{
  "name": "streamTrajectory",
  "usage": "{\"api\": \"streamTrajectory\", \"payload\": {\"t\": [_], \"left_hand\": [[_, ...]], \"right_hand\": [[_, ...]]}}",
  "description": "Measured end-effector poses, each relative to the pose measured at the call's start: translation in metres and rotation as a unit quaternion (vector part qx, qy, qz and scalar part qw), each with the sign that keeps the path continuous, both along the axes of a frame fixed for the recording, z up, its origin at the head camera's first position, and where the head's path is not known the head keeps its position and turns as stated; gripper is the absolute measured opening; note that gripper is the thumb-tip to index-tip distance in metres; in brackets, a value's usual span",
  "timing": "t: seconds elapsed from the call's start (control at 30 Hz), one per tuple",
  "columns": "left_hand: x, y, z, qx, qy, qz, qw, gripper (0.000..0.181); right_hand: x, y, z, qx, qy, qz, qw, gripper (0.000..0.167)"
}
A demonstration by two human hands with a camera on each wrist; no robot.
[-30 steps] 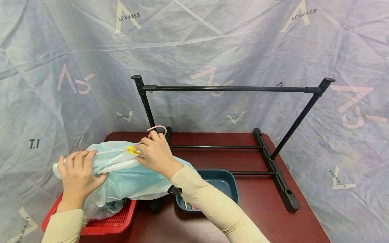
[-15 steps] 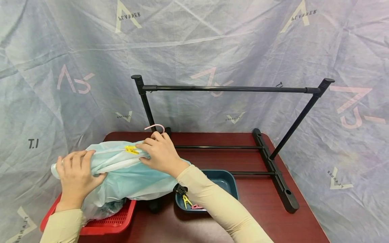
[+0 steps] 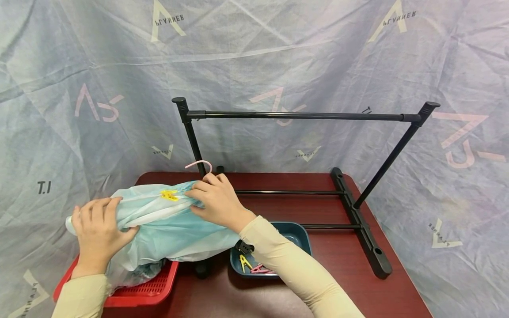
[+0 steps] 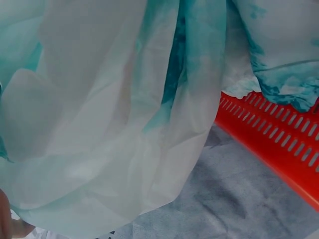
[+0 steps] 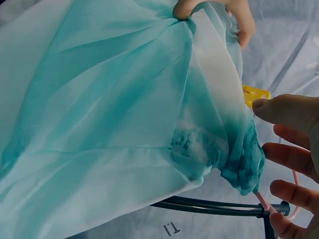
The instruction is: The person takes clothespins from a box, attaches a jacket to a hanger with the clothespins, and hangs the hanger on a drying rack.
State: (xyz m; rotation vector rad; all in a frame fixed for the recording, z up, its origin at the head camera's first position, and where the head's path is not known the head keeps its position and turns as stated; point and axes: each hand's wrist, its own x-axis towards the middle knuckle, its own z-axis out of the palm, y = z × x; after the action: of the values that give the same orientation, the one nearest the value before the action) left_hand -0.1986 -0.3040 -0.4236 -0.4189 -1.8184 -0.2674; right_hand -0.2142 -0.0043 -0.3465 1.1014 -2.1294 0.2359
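Observation:
A light blue and white garment [image 3: 179, 234] hangs over a pink hanger [image 3: 205, 161], whose hook sticks out at the top. My left hand [image 3: 97, 229] grips the bunched cloth at its left end, with the thumb below. A yellow clothespin [image 3: 169, 195] is clipped on the upper edge. Just right of it, my right hand [image 3: 218, 201] lies at the cloth near the hook's base. In the right wrist view its fingers [image 5: 289, 154] are spread and loosely bent beside the cloth's edge, the lower ones by the hanger stem. The rest of the hanger is hidden by fabric.
Below the garment sits a red basket [image 3: 139, 300] with more cloth in it. A dark blue tray [image 3: 294, 227] holds yellow and pink clothespins [image 3: 260, 269], partly behind the right sleeve. A black rack [image 3: 302, 116] stands on the reddish-brown table [image 3: 274, 179], before a grey curtain.
My right hand has come off the yellow clothespin and shifted slightly right. The clothespin stays on the cloth, and the hanger hook has moved a little left and up. My left hand keeps its grip.

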Motion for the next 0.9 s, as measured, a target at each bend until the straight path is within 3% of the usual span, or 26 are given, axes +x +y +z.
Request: {"api": "streamTrajectory", "payload": {"t": [0.9], "left_hand": [[0.005, -0.011, -0.004, 0.021, -0.023, 0.010, 0.9995, 0.067]], "right_hand": [[-0.002, 0.039, -0.005, -0.054, 0.000, 0.028, 0.9982, 0.025]]}}
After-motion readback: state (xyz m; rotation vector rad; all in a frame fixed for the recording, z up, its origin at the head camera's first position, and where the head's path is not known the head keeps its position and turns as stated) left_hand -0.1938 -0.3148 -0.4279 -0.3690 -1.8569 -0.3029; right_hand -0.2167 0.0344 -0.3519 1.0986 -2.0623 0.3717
